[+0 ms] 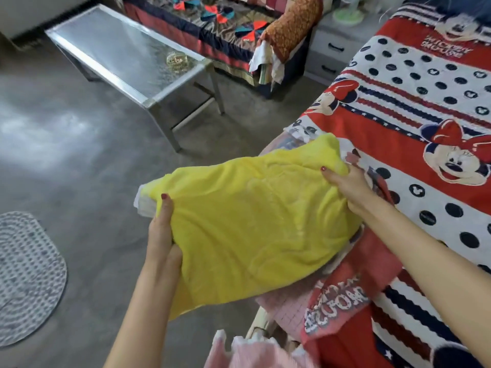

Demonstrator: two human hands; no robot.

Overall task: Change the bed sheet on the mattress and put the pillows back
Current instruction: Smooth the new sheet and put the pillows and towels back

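Observation:
A yellow pillow (249, 221) is held in the air over the bed's left edge. My left hand (162, 235) grips its near left end, where a bit of white inner fabric shows. My right hand (345, 184) grips its far right end, just above the sheet. The bed sheet (414, 107) is red, white and navy with cartoon mice and dots, and it covers the mattress on the right. Its edge hangs loose at the near left corner, where pink mattress fabric (287, 306) shows underneath.
A glass-topped metal table (127, 59) stands on the grey floor to the left, with a small gold object (176, 60) on it. Behind it is a sofa with a patchwork cover (225, 22). A round grey rug (26, 274) lies at far left. Grey drawers (332, 54) stand by the bed head.

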